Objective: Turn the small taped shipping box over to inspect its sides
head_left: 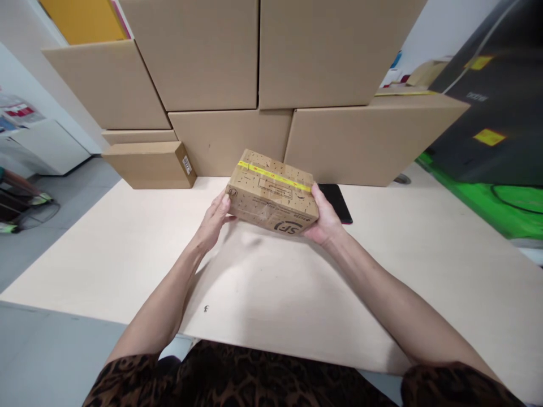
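A small brown cardboard parcel (271, 193) with a yellow tape strip across its top and black print on its front is held just above the pale table (127, 254). My left hand (213, 221) grips its left end. My right hand (324, 217) grips its right end, fingers wrapped behind it. The parcel is tilted slightly, its right side lower.
Large plain cardboard boxes (254, 62) are stacked against the back of the table, with a smaller flat box (148, 164) at the left. A black phone (337, 200) lies on the table behind my right hand. A dark case and a green surface (487, 198) are at the right.
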The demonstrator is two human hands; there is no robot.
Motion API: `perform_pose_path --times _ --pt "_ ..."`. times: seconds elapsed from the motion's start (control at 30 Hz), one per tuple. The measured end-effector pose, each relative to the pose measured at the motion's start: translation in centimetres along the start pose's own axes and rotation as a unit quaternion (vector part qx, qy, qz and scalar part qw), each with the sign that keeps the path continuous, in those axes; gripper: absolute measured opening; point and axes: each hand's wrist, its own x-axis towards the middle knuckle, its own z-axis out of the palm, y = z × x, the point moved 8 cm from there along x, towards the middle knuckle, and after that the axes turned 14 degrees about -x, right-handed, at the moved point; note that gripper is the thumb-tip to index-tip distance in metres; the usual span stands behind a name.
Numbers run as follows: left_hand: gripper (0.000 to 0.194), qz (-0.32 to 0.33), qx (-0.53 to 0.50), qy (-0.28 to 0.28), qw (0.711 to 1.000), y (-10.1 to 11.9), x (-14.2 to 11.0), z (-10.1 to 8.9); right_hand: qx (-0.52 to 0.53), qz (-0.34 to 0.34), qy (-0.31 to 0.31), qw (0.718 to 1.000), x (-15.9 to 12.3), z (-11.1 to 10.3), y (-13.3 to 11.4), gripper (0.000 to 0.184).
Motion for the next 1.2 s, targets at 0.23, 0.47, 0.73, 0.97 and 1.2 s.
perform_pose_path --times 0.23,0.47,0.73,0.97,1.2 --pt "0.081 0.011 -0.015 0.065 0.998 -0.3 0.4 -0.9 -0.063 -0.115 0.029 0.991 -1.1 0.5 -2.0 0.072" --pt "0.076 0.037 -0.063 0.109 0.991 -0.3 1.1 -2.4 -0.114 -0.11 -0.004 0.987 -2.7 2.0 -2.7 0.069" --pt "0.094 -0.026 -0.153 -0.001 0.988 0.5 0.9 -0.8 -0.155 -0.276 -0.012 0.948 -2.2 2.1 -8.3 0.067" --pt "0.067 -0.056 -0.181 -0.023 0.982 -0.4 0.4 -0.2 -0.21 -0.357 -0.034 0.91 -2.8 4.1 -11.0 0.064" --pt "0.095 -0.008 -0.174 -0.059 0.983 0.2 0.2 0.7 -0.22 -0.315 -0.052 0.922 -2.9 3.6 -9.5 0.093"
